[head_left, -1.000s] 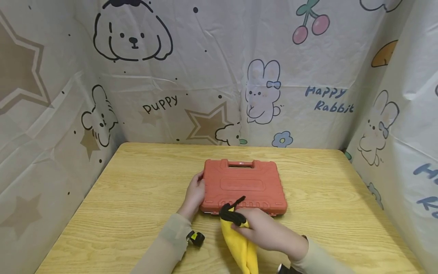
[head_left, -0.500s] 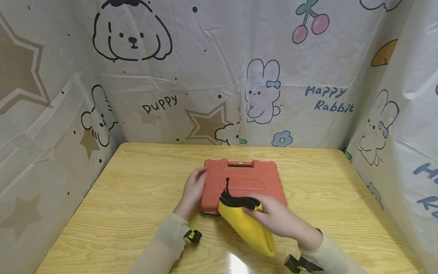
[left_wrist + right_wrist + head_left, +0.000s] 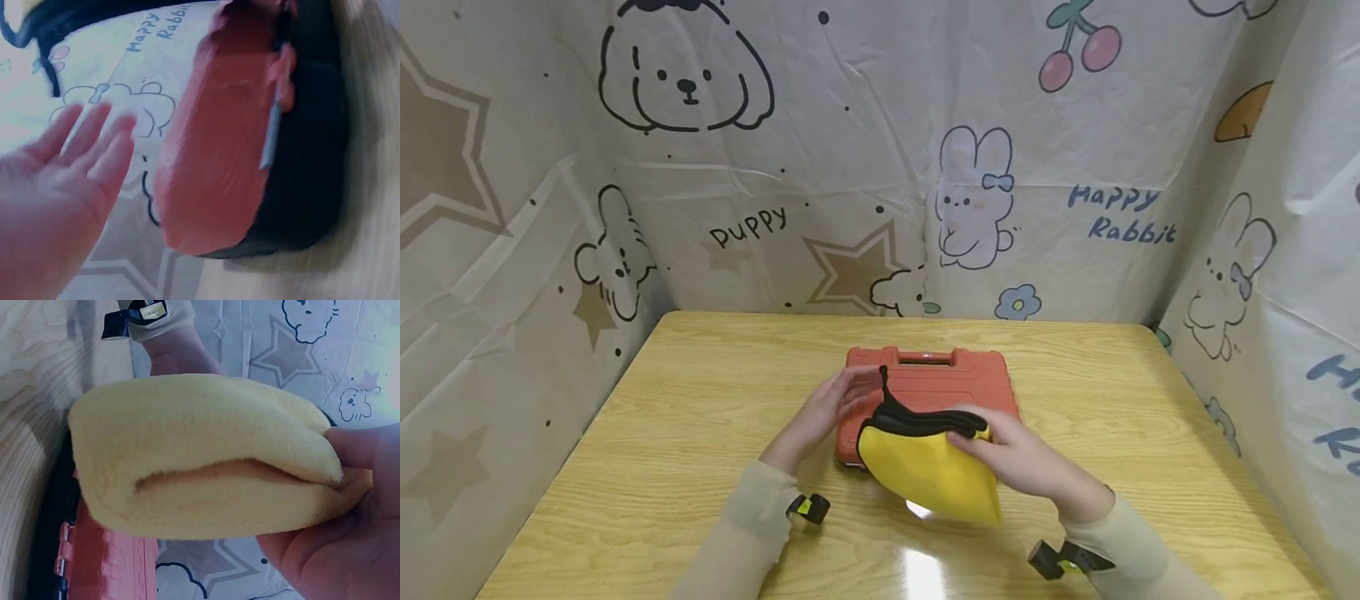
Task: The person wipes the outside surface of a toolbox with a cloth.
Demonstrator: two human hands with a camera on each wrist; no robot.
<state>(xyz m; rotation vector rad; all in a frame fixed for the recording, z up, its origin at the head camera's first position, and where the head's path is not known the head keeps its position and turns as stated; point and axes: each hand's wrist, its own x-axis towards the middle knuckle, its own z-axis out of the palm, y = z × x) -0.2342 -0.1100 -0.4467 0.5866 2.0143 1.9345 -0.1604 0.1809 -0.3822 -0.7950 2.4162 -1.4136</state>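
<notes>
Orange plastic tool case (image 3: 951, 385): closed, flat on the wooden table (image 3: 700, 417), handle toward the far edge. Yellow folded cloth with black trim (image 3: 928, 467): held above the case's near edge, pinched by the right hand (image 3: 1026, 462). Left hand (image 3: 831, 408): fingers straight and released, holding nothing, over the case's left end. Cartoon-print sheeting (image 3: 760, 167) behind.

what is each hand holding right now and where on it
The right hand pinches the folded yellow cloth at its right end, by the black-trimmed edge. The left hand is open with straight fingers above the orange case, holding nothing.
</notes>
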